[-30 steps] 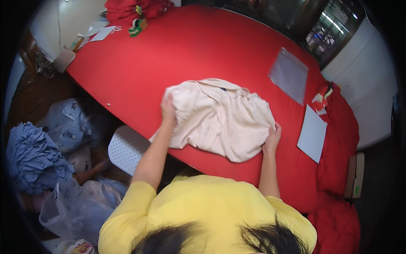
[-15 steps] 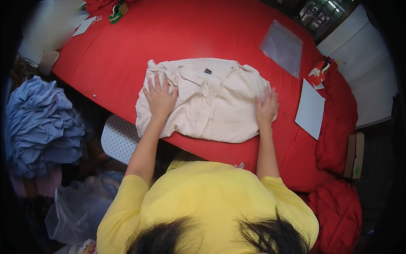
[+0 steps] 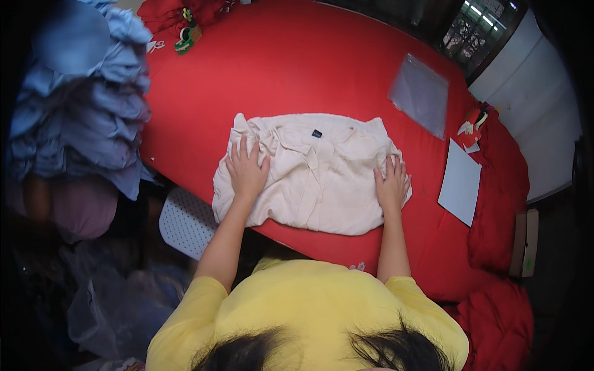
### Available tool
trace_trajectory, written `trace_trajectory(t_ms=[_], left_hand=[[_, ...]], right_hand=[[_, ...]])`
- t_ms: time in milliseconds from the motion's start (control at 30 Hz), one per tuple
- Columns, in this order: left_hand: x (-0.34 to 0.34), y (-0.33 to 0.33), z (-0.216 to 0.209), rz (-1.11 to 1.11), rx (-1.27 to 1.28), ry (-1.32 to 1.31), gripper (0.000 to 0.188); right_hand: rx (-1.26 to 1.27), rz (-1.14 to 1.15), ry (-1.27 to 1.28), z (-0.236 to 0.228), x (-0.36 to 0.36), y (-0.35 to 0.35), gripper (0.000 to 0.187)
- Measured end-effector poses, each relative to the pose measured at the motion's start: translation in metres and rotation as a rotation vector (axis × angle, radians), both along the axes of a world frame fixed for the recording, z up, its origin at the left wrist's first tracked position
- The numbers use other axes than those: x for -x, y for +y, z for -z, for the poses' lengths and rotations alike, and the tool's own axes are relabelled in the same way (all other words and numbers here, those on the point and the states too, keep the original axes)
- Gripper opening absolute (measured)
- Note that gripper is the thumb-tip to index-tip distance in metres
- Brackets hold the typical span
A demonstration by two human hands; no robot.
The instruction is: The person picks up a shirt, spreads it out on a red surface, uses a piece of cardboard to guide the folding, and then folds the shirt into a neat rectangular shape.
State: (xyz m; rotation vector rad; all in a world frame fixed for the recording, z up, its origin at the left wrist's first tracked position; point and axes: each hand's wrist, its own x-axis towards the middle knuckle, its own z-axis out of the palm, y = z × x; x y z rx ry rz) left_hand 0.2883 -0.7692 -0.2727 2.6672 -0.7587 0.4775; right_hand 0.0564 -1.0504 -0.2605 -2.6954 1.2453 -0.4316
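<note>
A cream shirt (image 3: 315, 176) lies partly folded on the red-covered table, its collar and dark neck label toward the far side. My left hand (image 3: 249, 168) rests flat on the left part of the cloth with fingers spread. On the opposite side, my right hand (image 3: 391, 187) presses down near the shirt's right edge, fingers apart. Neither hand grips anything. Some wrinkles run across the cloth between the two hands.
Clear plastic bags (image 3: 421, 94) and a white sheet (image 3: 460, 184) lie on the red table (image 3: 297, 62) to the right. At left, a person carries a blue cloth pile (image 3: 80, 117) beside a white perforated chair (image 3: 185, 222). Red fabric (image 3: 498, 185) hangs at the right edge.
The blue cloth pile at left has risen and come nearer the table, carried by the other person. My view has shifted slightly; my hands remain on the shirt.
</note>
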Motion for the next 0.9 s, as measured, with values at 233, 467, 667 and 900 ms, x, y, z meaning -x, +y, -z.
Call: trace_trajectory(t_ms=[233,467,667,900], left_hand=[[0.004,0.007,-0.013,0.011,0.069,0.052,0.061],[0.045,0.064,-0.038,0.263,0.143,0.488,0.043],[0.032,0.197,-0.023,0.304,0.095,1.133,0.034],[-0.025,0.383,-0.014,-0.071,0.008,1.219,0.033]], right_hand=[[0.048,-0.011,-0.020,0.000,0.003,-0.002,0.058],[0.104,-0.128,-0.106,-0.009,-0.008,0.005,0.060],[0.120,-0.732,-0.182,-0.009,-0.043,0.106,0.062],[-1.240,-1.197,0.092,-0.034,-0.053,0.266,0.027]])
